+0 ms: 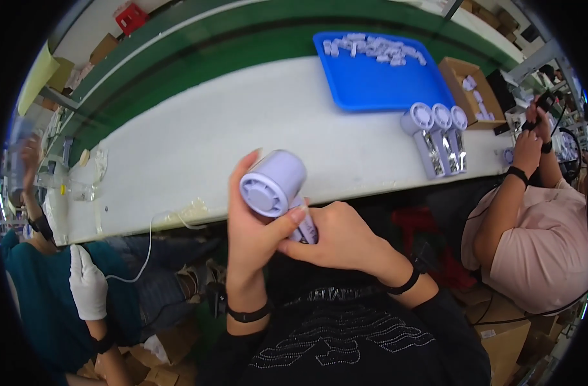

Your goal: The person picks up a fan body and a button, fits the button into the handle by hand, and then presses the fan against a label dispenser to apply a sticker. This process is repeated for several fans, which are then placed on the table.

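- Left hand [248,235] grips the lilac fan [282,175], fingers curled round its head [275,183]!
- Right hand [339,237] clasps its handle [306,228] just beside them, fingertips seemingly tucked from view.
- Three matching fans [441,145] lie well right of both hands' fingers.

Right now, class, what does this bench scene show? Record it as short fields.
Held item: fan-like lavender unit
Left hand: around its round head
Right hand: at its handle
Bench: white
Similar units: three, side by side, right of the held unit
Blue tray: small lavender pieces along its far side
Cardboard box: right of the tray, pale parts inside
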A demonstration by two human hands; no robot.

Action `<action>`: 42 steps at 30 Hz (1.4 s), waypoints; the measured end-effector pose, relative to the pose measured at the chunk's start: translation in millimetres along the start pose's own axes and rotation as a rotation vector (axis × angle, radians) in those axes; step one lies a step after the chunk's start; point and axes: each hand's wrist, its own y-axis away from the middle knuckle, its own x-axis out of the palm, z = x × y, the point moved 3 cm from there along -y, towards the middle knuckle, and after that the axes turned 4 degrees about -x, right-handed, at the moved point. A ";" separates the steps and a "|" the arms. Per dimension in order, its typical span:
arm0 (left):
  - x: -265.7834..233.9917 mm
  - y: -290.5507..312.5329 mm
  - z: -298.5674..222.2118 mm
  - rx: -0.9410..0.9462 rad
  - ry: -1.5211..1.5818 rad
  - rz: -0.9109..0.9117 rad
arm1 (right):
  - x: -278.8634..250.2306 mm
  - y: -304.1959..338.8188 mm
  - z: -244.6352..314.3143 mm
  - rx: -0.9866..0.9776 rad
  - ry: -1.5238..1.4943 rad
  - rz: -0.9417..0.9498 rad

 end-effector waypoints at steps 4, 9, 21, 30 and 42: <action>-88.6 -56.1 -30.7 0.116 -0.396 -0.421 | -80.7 -47.1 -32.8 -0.107 -0.112 -0.369; -176.0 -94.6 -57.4 -0.038 -0.963 -0.711 | -189.5 -157.0 -105.2 0.125 0.302 -0.799; -43.3 -82.4 -19.3 0.524 -1.094 -0.540 | -206.2 -230.6 -131.3 0.385 0.611 -0.763; 166.2 -151.6 75.8 0.681 -0.647 0.237 | -161.6 43.3 -75.5 -0.113 -0.431 -1.161; 125.1 -131.9 47.0 0.493 -0.928 0.435 | -115.2 76.6 -133.9 -0.085 -0.563 -0.993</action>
